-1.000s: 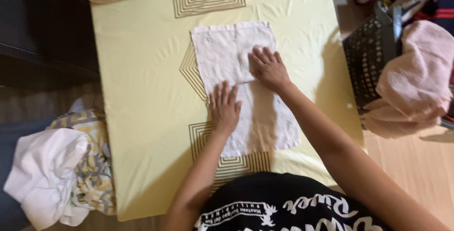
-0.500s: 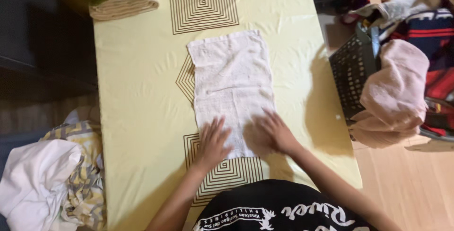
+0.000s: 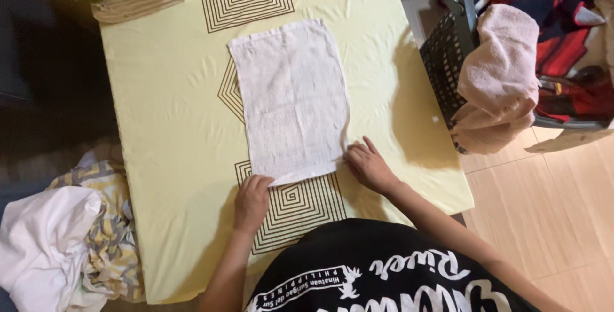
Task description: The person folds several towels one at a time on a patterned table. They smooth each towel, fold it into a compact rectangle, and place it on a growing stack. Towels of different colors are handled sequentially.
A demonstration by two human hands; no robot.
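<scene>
White terry towel (image 3: pixel 291 98) flat on yellow tablecloth (image 3: pixel 166 133). L hand (image 3: pixel 251 200) and R hand (image 3: pixel 367 166) pinching near corners. Risk: uneven lift, skewed fold; cloth may drag, wrinkle.

A pink towel (image 3: pixel 502 62) drapes over a dark laundry basket (image 3: pixel 441 62).

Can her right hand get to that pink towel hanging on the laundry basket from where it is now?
Probably yes. The right hand rests at the white towel's near corner, and only bare yellow tablecloth lies between it and the pink towel draped over the dark basket beside the table.
</scene>
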